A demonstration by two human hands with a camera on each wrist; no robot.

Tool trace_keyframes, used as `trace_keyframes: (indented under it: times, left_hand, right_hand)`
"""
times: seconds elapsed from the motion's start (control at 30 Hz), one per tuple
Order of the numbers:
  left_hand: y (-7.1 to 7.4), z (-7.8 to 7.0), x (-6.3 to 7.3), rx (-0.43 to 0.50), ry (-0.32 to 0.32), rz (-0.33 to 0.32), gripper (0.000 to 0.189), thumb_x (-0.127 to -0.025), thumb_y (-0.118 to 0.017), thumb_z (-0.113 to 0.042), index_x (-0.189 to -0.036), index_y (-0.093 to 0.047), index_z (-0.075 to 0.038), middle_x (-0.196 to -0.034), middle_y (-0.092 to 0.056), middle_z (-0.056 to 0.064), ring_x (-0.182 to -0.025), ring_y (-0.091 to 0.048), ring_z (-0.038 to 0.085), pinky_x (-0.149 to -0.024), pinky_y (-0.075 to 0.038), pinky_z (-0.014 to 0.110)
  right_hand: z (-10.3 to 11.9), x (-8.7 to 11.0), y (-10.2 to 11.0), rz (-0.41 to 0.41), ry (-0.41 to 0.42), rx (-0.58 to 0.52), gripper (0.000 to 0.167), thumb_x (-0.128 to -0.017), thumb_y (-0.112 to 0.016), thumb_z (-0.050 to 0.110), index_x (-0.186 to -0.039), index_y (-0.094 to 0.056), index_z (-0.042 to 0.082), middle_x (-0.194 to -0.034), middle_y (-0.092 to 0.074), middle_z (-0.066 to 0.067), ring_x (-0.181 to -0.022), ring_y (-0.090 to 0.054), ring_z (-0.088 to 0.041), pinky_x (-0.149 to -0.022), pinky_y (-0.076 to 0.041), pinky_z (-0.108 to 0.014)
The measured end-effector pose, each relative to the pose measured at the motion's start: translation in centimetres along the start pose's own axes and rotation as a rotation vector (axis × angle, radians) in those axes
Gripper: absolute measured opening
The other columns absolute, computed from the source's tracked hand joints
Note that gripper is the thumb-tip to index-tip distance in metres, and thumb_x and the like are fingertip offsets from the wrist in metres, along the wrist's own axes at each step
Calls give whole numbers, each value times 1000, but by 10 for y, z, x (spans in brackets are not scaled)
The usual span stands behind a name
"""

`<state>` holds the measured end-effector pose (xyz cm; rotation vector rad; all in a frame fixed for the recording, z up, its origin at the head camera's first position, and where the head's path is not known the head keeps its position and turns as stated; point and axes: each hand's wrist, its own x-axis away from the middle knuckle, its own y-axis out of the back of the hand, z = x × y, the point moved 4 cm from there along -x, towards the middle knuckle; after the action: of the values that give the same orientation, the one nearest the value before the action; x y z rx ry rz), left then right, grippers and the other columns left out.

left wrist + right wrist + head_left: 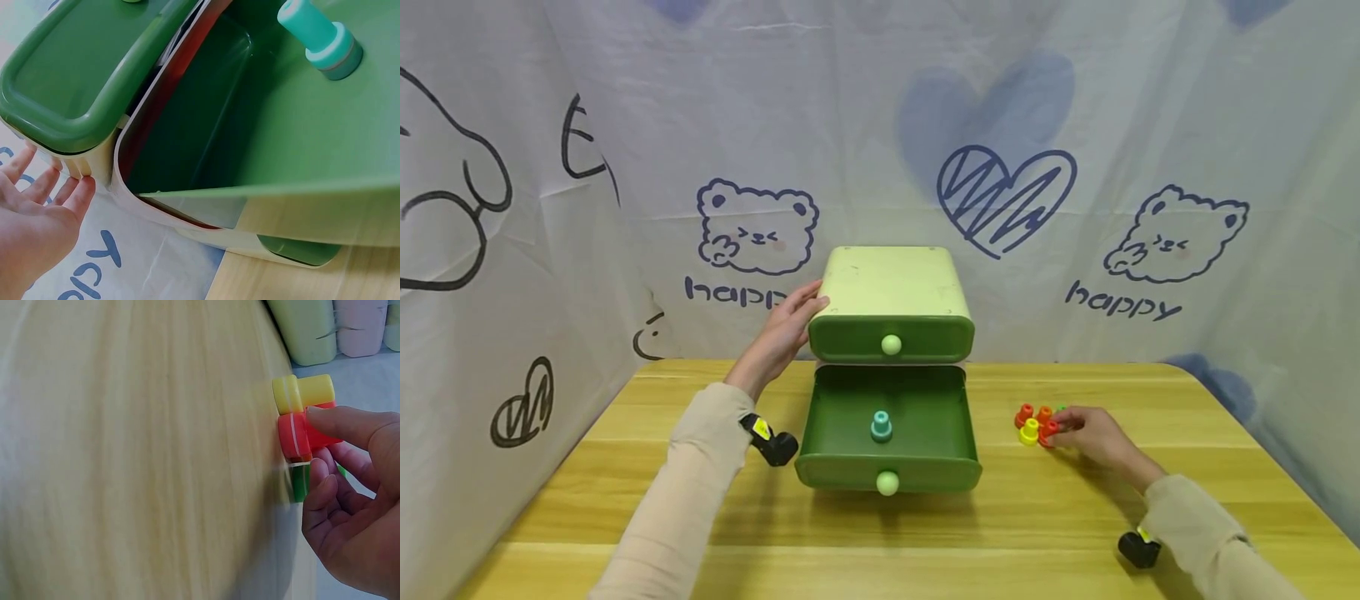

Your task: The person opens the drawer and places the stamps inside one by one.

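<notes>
One red peg (1049,431), beside the yellow peg (1029,432) on the table (1022,525), is pinched by your right hand (1099,435), thumb and fingers. Probably light, stiff, slightly slippery (looks like smooth plastic), hardly fragile; take the narrow stem (319,437), above the flared base (292,436). Your left hand (784,332), fingers extended, touches the cabinet's (891,281) left side.

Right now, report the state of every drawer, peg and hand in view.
Top drawer: closed.
Drawer below it: pulled open.
Lowest drawer: mostly hidden, looks closed.
Teal peg: upright, inside the open drawer.
Yellow peg: upright on the table.
Near red peg: upright, pinched by the right hand.
Far red peg, orange peg: upright.
Green peg: partly hidden.
Left hand: touching the cabinet's side.
Right hand: pinching.
</notes>
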<state>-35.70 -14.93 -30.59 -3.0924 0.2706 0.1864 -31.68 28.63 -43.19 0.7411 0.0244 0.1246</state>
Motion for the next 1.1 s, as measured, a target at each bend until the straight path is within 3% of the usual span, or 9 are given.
trace_keyframes:
  times: [0.5, 0.77, 1.1]
  left_hand:
    - [-1, -2, 0, -8, -19, 5, 61, -100, -50, -24, -153, -25, -8, -154, -26, 13, -138, -31, 26, -112, -30, 39]
    - [-2, -2, 1, -5, -21, 14, 61, -100, -50, -24, -153, -24, -7, -155, -25, 11, -139, -30, 26, -113, -29, 38]
    - [-1, 0, 2, -2, -18, 9, 61, -100, -50, -24, -153, -24, -8, -156, -24, 12, -139, -29, 26, -113, -28, 39]
  right_hand:
    - [4, 4, 2, -5, 45, 16, 26, -85, -71, 8, -102, -63, -10, -88, -64, -8, -74, -54, -18, -57, -47, -26]
    - [15, 8, 2, -10, 72, 35, 20, -83, -70, 7, -96, -64, -6, -87, -63, -9, -77, -53, -19, -60, -48, -27]
    - [31, 10, 3, -6, 80, 42, 27, -83, -69, 8, -103, -63, -9, -95, -64, -12, -84, -56, -22, -69, -51, -30]
